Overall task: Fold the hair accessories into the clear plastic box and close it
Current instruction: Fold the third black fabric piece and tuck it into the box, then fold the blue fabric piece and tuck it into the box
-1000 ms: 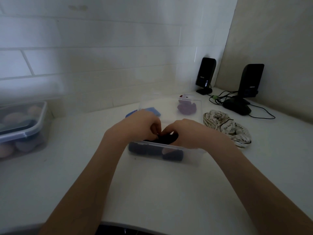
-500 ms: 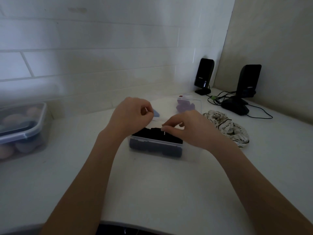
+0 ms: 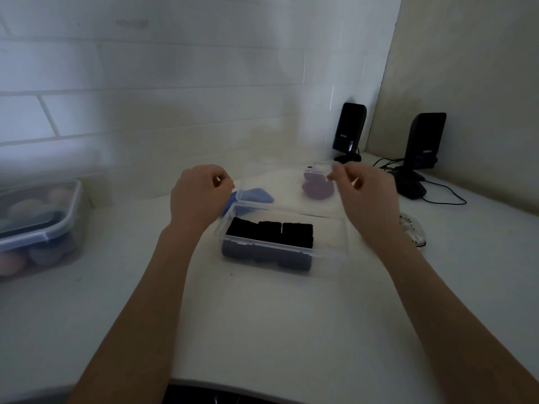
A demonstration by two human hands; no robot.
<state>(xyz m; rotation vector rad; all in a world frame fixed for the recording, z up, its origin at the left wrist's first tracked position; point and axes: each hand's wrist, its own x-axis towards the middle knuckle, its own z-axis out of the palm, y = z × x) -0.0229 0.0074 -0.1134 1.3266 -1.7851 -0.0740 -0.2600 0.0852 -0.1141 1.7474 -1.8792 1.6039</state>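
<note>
Clear plastic box (image 3: pixel 326 252) just below the fingers, long axis left-right, black hair accessories (image 3: pixel 269 233) filling its left part. Left hand (image 3: pixel 198 196) and right hand (image 3: pixel 364 193) pinch lid (image 3: pixel 280 193) corners; bare table (image 3: pixel 262 330) nearer.

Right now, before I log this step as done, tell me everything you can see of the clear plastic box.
The clear plastic box is a shallow rectangular tub of see-through plastic with a raised rim, standing on the white counter. Folded black accessories fill its left part; the right part looks empty. Its clear lid is not shut: it stands tilted behind the box, the left hand and right hand pinching its upper corners.
</note>
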